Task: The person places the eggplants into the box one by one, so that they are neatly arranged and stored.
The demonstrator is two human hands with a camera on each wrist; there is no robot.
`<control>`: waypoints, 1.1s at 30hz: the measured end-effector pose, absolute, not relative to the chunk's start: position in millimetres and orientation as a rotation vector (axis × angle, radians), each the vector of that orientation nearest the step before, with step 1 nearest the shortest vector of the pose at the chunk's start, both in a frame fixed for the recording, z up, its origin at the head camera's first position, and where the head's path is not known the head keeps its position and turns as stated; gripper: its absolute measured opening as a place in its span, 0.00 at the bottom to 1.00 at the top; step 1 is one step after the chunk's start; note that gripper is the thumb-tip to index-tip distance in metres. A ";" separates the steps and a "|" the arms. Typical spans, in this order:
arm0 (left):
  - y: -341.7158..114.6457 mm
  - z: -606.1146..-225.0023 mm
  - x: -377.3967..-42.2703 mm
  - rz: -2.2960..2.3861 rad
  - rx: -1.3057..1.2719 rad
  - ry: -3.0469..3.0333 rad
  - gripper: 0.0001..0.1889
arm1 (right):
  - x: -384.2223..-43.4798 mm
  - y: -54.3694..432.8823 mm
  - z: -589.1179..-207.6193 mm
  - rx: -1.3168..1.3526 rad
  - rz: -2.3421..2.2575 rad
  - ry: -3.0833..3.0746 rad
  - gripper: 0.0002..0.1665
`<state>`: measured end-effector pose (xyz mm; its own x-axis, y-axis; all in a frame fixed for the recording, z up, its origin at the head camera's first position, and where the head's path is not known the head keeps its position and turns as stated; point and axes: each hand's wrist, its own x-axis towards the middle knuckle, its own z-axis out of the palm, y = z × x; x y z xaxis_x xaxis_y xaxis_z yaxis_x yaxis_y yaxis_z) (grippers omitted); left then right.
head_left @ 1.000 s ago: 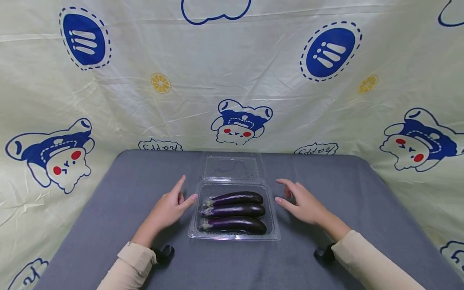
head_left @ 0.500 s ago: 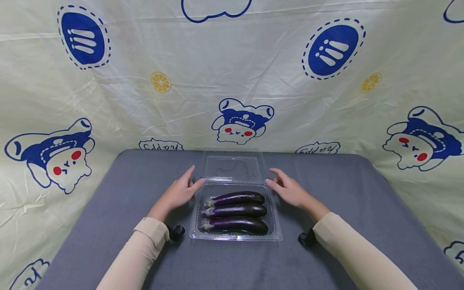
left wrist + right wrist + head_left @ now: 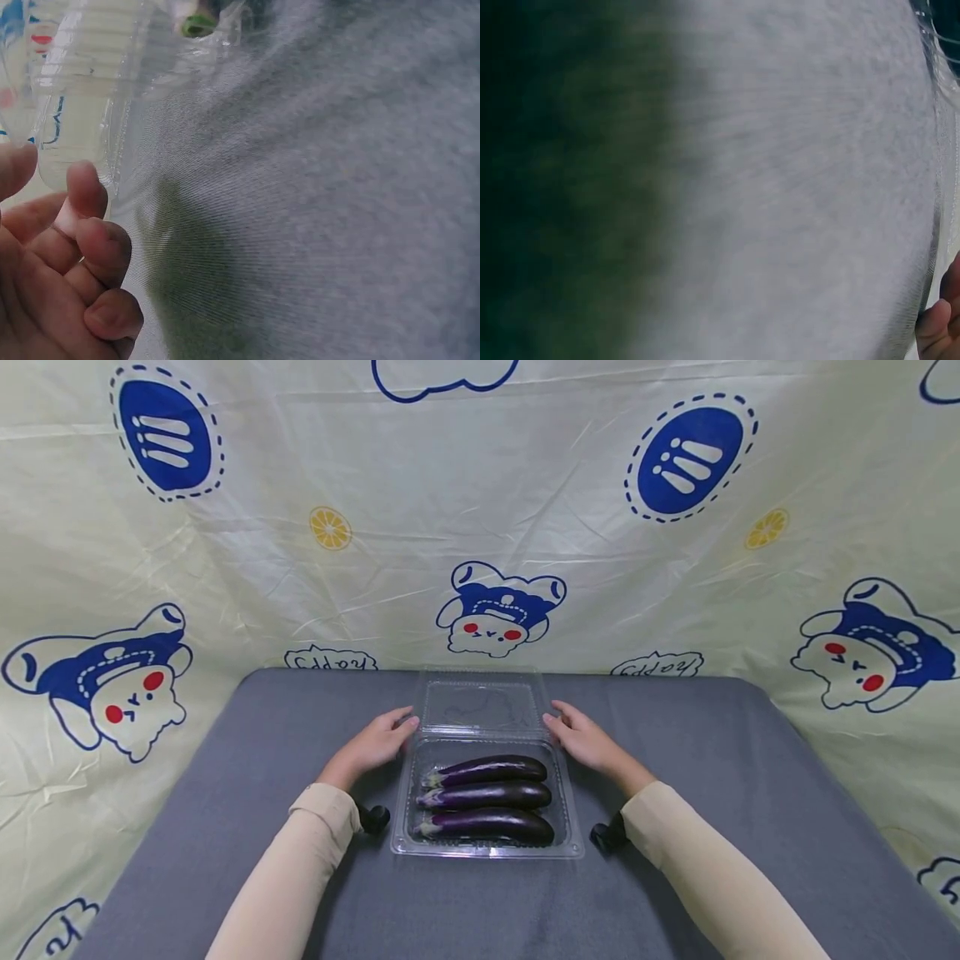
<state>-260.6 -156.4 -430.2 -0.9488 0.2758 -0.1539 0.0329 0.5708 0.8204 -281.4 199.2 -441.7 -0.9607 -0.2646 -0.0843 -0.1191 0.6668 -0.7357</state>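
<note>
A clear plastic clamshell box (image 3: 487, 852) stands in the middle of the table with its lid (image 3: 483, 702) folded back. Three dark purple eggplants (image 3: 486, 795) lie side by side in its base, stem ends to the left. My left hand (image 3: 373, 742) is at the lid's left edge near the hinge. In the left wrist view its fingertips (image 3: 88, 187) and thumb stand apart beside the clear plastic, the other fingers loosely bent. At the lid's right edge is my right hand (image 3: 588, 743), thumb and forefinger close to the rim. Only a few fingers show in the right wrist view.
A grey cloth covers the table (image 3: 675, 760). Behind it hangs a pale curtain (image 3: 480, 510) printed with cartoon figures. Each wrist carries a black camera mount, the left one (image 3: 375, 818) and the right one (image 3: 609, 835) both close to the box's sides.
Both hands have moved forward and inward, from beside the box's base to the two sides of the opened lid. The box and eggplants have stayed in place.
</note>
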 end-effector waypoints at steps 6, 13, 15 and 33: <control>-152.9 -427.2 -264.1 1.359 0.245 2.566 0.27 | -286.3 198.5 -439.8 -0.309 -1.201 2.651 0.36; -148.0 -424.4 -264.6 1.431 0.224 2.671 0.23 | -289.3 196.9 -436.4 -0.383 -1.280 2.701 0.31; -147.2 -423.1 -264.2 1.466 0.206 2.700 0.22 | -289.1 196.1 -433.7 -0.394 -1.316 2.714 0.30; -147.6 -389.6 -274.8 1.597 0.260 2.883 0.15 | -289.4 196.7 -398.3 -0.500 -1.422 2.858 0.22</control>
